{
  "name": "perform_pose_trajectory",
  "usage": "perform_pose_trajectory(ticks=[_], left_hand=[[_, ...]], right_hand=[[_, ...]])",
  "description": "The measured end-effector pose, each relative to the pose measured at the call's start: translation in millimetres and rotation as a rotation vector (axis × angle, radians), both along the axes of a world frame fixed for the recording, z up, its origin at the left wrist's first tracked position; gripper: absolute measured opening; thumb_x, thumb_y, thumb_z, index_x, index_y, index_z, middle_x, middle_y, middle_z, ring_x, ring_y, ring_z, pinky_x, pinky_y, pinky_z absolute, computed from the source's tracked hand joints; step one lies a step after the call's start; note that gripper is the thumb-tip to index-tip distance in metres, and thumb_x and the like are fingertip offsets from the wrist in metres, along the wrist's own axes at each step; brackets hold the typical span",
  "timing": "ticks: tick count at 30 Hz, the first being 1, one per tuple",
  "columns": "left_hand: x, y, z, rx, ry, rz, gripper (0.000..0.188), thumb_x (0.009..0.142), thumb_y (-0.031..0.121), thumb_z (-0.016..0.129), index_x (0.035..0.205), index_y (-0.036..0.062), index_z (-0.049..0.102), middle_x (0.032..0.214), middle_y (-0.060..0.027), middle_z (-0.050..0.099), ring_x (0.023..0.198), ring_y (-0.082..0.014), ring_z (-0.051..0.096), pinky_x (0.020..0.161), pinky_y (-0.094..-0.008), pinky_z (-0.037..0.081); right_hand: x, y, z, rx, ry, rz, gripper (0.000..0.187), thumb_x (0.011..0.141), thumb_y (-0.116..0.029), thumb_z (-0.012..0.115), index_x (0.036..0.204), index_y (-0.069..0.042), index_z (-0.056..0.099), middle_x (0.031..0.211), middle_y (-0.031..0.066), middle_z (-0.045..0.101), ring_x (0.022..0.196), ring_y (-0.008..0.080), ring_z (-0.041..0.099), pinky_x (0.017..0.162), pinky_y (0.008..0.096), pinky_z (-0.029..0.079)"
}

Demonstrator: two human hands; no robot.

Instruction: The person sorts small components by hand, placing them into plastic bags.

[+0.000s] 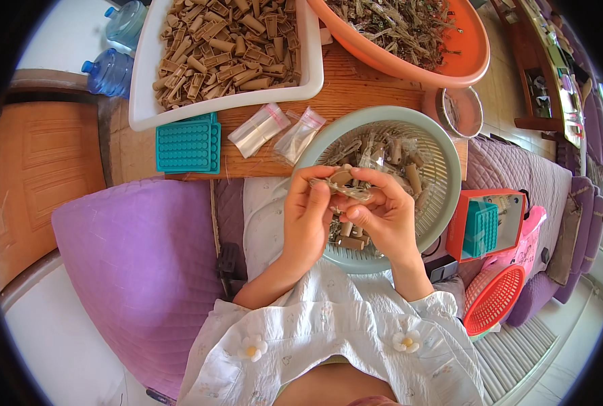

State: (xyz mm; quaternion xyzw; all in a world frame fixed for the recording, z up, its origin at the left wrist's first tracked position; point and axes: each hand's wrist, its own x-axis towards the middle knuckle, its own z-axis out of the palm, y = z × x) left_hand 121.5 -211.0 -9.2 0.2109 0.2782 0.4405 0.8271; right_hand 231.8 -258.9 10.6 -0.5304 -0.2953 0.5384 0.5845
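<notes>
Both my hands meet over a pale green plastic basket (450, 203). My left hand (306, 215) pinches one side of a small crinkled clear plastic bag (353, 193), with a tan plastic piece (342, 177) at its top edge. On its other side the fingers of my right hand (389, 215) are closed on the same bag. Whether the tan piece is fully inside the bag, I cannot tell. Below the hands, the basket holds several bagged tan pieces (413, 177), partly hidden by my fingers.
On the wooden table (355, 84) stand a white tub (315, 61) of tan parts and an orange basin (474, 64) of greenish-brown pieces. Packs of clear bags (259, 130) lie beside teal trays (188, 145). At right are a red box (458, 227) and a red basket (494, 298).
</notes>
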Motion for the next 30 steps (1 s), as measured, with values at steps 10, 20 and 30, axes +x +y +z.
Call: perform_pose_trajectory(ticks=[10, 20, 30], left_hand=[[-4, -1, 5, 0.484, 0.427, -0.034, 0.012, 0.083, 0.004, 0.05, 0.094, 0.0003, 0.055, 0.106, -0.0127, 0.051, 0.084, -0.0182, 0.056, 0.07, -0.027, 0.047], [-14, 11, -3, 0.831, 0.775, -0.064, 0.014, 0.08, 0.01, 0.057, 0.091, 0.0018, 0.057, 0.084, -0.0107, 0.06, 0.074, -0.0227, 0.06, 0.061, -0.0288, 0.049], [-13, 9, -3, 0.736, 0.816, -0.143, 0.016, 0.081, 0.013, 0.056, 0.094, 0.002, 0.057, 0.085, -0.0112, 0.059, 0.07, -0.0209, 0.06, 0.056, -0.0272, 0.049]], right_hand=[[3, 3, 10, -0.103, -0.22, -0.087, 0.041, 0.072, -0.001, 0.065, 0.112, 0.0, 0.053, 0.081, 0.0071, 0.064, 0.071, 0.0086, 0.061, 0.062, 0.0198, 0.049], [20, 7, 4, -0.043, -0.744, 0.195, 0.036, 0.079, -0.015, 0.06, 0.111, 0.002, 0.053, 0.091, 0.0099, 0.062, 0.074, 0.0095, 0.057, 0.062, 0.0224, 0.048], [23, 9, -8, -0.199, -0.079, 0.203, 0.029, 0.087, -0.012, 0.05, 0.113, 0.0, 0.052, 0.095, 0.0059, 0.06, 0.078, 0.0073, 0.054, 0.065, 0.0214, 0.048]])
